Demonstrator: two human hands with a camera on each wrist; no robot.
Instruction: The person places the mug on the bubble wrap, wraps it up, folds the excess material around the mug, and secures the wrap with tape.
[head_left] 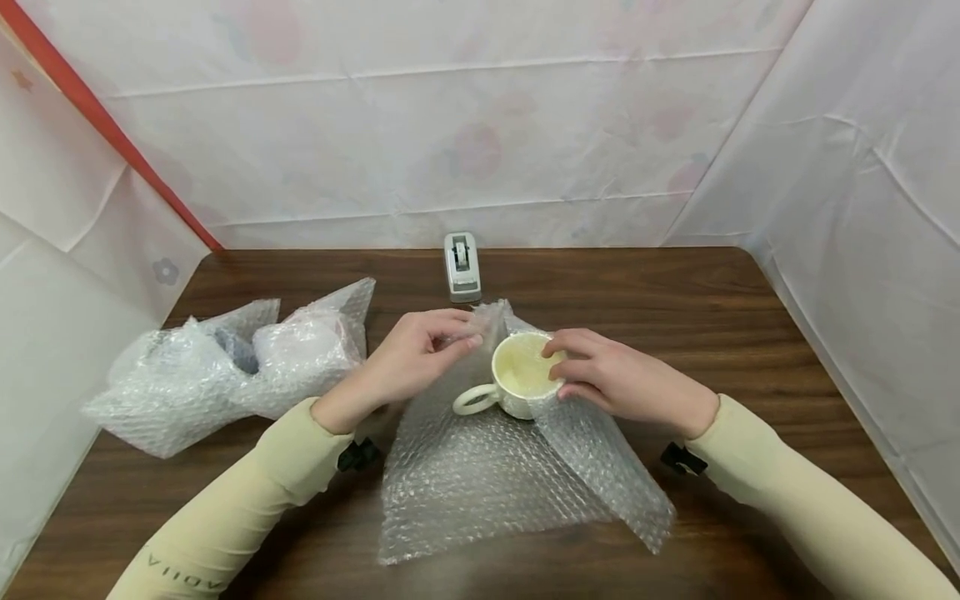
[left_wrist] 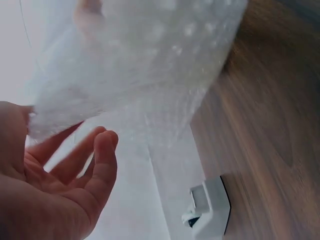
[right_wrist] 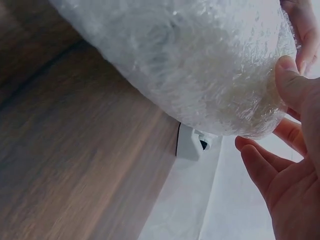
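A cream mug (head_left: 513,375) stands on a sheet of bubble wrap (head_left: 487,475), its handle pointing left. My left hand (head_left: 420,350) pinches the raised far-left edge of the sheet between thumb and fingers. In the left wrist view, that wrap (left_wrist: 145,65) hangs from the left hand (left_wrist: 60,185), hiding the mug. Over at the mug's right rim, my right hand (head_left: 611,375) holds a folded-up flap against the side, fingers bent over the rim. The right wrist view shows the right thumb (right_wrist: 287,67) pressing on the wrap (right_wrist: 210,75).
Two bubble-wrapped bundles, one farther left (head_left: 172,383) and one beside it (head_left: 311,350), lie on the left of the brown wooden table (head_left: 675,308). A white tape dispenser (head_left: 462,267) stands at the back. Pale patterned sheeting (head_left: 450,125) hangs behind the table and along its sides.
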